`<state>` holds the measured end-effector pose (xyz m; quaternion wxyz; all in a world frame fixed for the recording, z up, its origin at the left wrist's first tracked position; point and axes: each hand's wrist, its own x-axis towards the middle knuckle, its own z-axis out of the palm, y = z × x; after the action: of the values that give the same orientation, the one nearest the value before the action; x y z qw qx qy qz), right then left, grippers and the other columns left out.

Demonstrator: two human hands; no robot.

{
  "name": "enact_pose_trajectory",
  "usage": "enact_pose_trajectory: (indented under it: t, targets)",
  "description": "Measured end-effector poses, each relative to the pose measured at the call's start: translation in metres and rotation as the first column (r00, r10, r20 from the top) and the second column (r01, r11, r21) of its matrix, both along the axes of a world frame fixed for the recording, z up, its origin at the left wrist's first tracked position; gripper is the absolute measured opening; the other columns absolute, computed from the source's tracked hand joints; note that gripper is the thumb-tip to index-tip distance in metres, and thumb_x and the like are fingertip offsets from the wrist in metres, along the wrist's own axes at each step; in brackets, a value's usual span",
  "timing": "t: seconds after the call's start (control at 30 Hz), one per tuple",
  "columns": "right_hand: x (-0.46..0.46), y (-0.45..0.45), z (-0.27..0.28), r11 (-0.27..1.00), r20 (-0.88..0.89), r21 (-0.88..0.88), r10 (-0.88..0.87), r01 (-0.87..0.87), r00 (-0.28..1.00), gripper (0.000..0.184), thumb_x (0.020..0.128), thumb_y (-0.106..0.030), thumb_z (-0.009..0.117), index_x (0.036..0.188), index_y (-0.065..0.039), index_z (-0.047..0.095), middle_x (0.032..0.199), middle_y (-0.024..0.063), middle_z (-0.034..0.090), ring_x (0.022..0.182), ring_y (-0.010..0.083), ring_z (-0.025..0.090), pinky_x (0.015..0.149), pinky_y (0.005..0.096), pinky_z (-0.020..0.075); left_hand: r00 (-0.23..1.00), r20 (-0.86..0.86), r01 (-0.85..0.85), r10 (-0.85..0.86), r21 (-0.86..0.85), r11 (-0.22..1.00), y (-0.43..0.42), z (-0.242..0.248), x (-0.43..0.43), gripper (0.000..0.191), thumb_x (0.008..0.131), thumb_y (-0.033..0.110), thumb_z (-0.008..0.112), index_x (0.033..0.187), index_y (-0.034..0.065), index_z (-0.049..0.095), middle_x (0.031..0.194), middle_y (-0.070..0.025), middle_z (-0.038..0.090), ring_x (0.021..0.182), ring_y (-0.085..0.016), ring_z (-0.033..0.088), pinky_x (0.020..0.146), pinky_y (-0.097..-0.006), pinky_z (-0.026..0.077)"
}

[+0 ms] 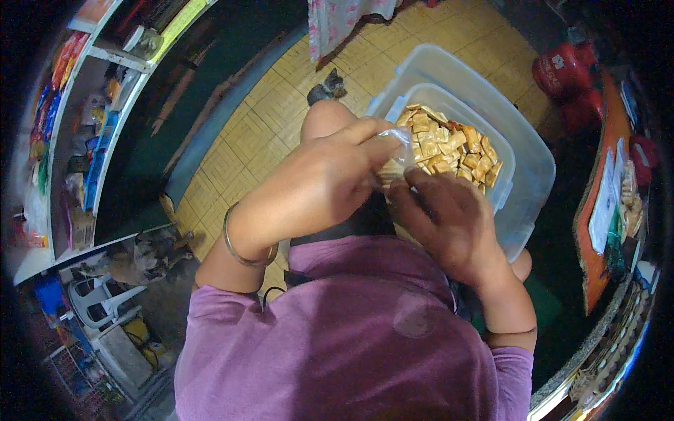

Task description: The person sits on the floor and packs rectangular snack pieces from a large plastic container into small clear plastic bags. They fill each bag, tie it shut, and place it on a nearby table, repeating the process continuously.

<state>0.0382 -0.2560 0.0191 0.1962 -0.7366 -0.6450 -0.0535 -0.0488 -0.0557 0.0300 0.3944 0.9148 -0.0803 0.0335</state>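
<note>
My left hand (331, 168) grips a small clear plastic bag (403, 139) by its upper part, in front of my lap. Pale flat pieces (390, 171) show through the bag between my two hands. My right hand (450, 221) is curled against the bag's lower side, its fingertips partly in shadow. Just beyond both hands, a translucent plastic container (500, 139) holds a heap of small tan pieces in glossy wrapping (439, 144). This container sits inside a larger translucent plastic bin (532, 152).
A grey kitten (326, 88) is on the yellow patterned floor (253, 131) beyond my knee. Shelves of packaged goods (45, 121) stand at the left, above a white plastic chair (97, 302). Red gas cylinders (563, 71) and an orange board (600, 210) are at the right.
</note>
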Motion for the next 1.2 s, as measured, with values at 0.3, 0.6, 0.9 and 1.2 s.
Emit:
enact_pose_trajectory:
  t: [0.3,0.6,0.9,1.2]
  targets:
    - [0.004,-0.005,0.010,0.999,0.098,0.039,0.010,-0.014,0.995,0.045,0.067,-0.013,0.068,0.112,-0.011,0.070,0.107,0.0077,0.065,0.080,0.0218,0.063,0.069,0.0334,0.0512,0.997,-0.075,-0.001,-0.004,-0.066,0.998,-0.007,-0.004,-0.003,0.056,0.075,0.002,0.061,0.130,0.0053,0.055,0.133,-0.0198,0.052,0.109,-0.038,0.059,0.092,-0.0416,0.050]
    - [0.001,-0.013,0.014,0.993,0.023,-0.113,-0.028,0.030,0.999,0.046,0.065,-0.011,0.069,0.111,-0.011,0.070,0.109,0.0090,0.065,0.077,0.0214,0.062,0.065,0.0332,0.0493,0.994,-0.111,-0.024,0.022,-0.020,1.000,-0.006,-0.008,0.002,0.052,0.076,0.002,0.059,0.129,0.0051,0.054,0.132,-0.0203,0.052,0.104,-0.040,0.061,0.087,-0.0430,0.052]
    - [0.003,-0.014,0.015,0.996,-0.033,-0.049,-0.075,0.073,0.997,0.041,0.065,-0.011,0.071,0.106,-0.012,0.072,0.103,0.0063,0.067,0.074,0.0194,0.060,0.060,0.0318,0.0481,0.998,-0.064,-0.026,0.023,-0.050,0.998,-0.012,-0.031,0.006,0.052,0.077,0.003,0.062,0.129,0.0043,0.054,0.133,-0.0200,0.052,0.105,-0.039,0.062,0.087,-0.0417,0.053]
    - [0.009,-0.037,0.012,0.968,-0.194,0.150,-0.171,0.201,0.966,0.023,0.072,-0.004,0.074,0.094,-0.006,0.067,0.092,0.0076,0.067,0.073,0.0217,0.064,0.059,0.0329,0.0494,0.997,0.052,0.057,-0.052,-0.119,0.991,-0.020,-0.044,0.016,0.049,0.075,-0.002,0.062,0.123,0.0015,0.055,0.125,-0.0156,0.055,0.097,-0.035,0.064,0.082,-0.0409,0.053]
